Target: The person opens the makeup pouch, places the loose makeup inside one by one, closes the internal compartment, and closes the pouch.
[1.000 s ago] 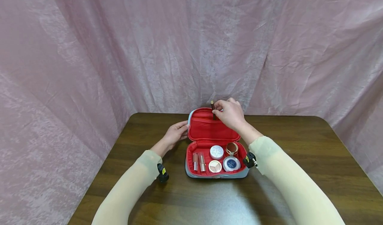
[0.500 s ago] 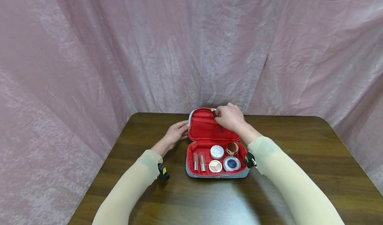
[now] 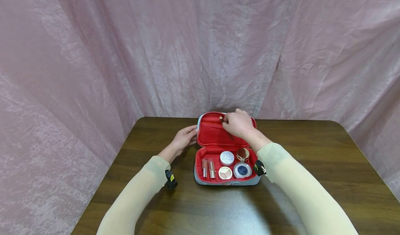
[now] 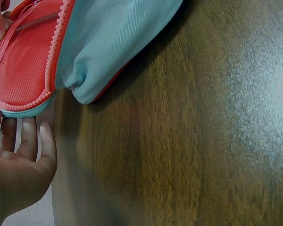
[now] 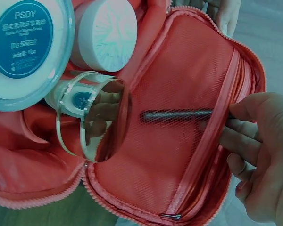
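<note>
The right hand pinches a pencil between thumb and fingers, its lower part inside the mesh pocket of the lid. The left hand grips the lid's left edge. The unzipped bag, holding makeup, sits near the table's far edge.

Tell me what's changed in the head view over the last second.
The right hand has moved down, sliding the dark stick down into the mesh pocket; the stick, nearly upright before, now leans with its top to the left. Neither hand let go: the left hand still grips the lid's edge. The two tubes and four round containers lie unchanged in the case.
</note>
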`<state>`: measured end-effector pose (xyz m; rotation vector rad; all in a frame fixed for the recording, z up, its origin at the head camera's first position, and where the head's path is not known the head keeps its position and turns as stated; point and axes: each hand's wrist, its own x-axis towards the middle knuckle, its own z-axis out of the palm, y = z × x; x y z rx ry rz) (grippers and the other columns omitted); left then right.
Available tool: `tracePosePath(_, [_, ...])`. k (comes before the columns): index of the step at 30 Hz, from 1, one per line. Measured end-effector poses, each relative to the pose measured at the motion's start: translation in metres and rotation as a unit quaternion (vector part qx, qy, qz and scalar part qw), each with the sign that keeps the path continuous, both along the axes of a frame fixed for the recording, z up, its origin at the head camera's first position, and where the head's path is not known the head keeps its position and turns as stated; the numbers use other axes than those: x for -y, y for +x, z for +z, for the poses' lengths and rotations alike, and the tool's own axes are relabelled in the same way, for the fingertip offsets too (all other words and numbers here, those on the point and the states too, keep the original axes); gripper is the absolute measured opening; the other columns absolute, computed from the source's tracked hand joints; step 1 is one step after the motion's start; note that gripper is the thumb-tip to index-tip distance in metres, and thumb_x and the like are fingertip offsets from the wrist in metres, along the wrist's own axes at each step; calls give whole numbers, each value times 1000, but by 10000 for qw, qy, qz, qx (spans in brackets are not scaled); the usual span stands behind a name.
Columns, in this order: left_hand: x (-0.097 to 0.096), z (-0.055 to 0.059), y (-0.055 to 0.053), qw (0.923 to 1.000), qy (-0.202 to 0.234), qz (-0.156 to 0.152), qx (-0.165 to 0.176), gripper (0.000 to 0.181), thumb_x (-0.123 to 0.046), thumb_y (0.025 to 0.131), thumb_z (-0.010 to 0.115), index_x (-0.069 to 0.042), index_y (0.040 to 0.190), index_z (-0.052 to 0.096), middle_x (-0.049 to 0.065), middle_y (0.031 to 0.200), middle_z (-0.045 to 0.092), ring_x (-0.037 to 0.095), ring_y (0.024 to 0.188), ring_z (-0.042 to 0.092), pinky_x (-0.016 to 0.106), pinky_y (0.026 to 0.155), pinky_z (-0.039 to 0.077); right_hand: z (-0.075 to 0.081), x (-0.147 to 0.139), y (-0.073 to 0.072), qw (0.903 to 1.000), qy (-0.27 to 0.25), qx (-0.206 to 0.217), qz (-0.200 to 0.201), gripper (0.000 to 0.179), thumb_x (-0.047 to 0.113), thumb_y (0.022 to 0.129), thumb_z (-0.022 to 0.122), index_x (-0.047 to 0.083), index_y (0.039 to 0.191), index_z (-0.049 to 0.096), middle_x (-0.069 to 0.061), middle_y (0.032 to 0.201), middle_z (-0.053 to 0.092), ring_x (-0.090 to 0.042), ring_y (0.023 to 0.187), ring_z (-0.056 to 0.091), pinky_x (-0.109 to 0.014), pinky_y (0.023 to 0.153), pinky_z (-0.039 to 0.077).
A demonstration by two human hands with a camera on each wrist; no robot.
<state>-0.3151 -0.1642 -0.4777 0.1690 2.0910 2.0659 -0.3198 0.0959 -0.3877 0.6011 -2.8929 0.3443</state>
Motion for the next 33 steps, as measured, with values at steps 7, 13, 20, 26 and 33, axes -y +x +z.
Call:
tracePosePath(7, [-2,2,0,10000,9,1,18,40,-21,108,56,-7,145,58,9,118,73,25,108,68,51,100,51,5,3,0,9977,679,-50,-9,29,21,92,61,17,63,62,3,58,55,-27,80,49,-42,77,42])
tracePosePath(13, [-3,3,1,10000,-59,-10,52,40,-22,108,56,-8,145,59,10,119,72,18,101,70,45,96,55,1,4,-1,9952,961,-182,-75,19,21,91,62,14,76,70,1,65,61,-29,86,50,-44,81,43])
tracePosePath(20, [-3,1,0,9999,-28,38,91,40,-21,108,56,-7,145,59,7,113,74,18,97,70,47,97,54,1,0,1,9970,771,76,88,17,20,91,64,19,76,72,5,65,61,-28,86,48,-43,79,41])
tracePosePath(26, [-2,1,-1,9999,-2,87,108,40,-20,108,55,-7,145,58,7,114,74,17,97,70,50,99,52,4,0,4,9979,463,404,199,20,12,90,61,20,94,79,4,85,72,-27,90,47,-44,83,41])
tracePosePath(33, [-2,2,0,9996,-52,174,197,39,-20,108,56,-8,144,59,6,111,74,17,95,70,51,99,52,5,3,7,9982,358,411,234,26,12,93,64,20,112,80,0,107,75,-27,97,51,-45,89,44])
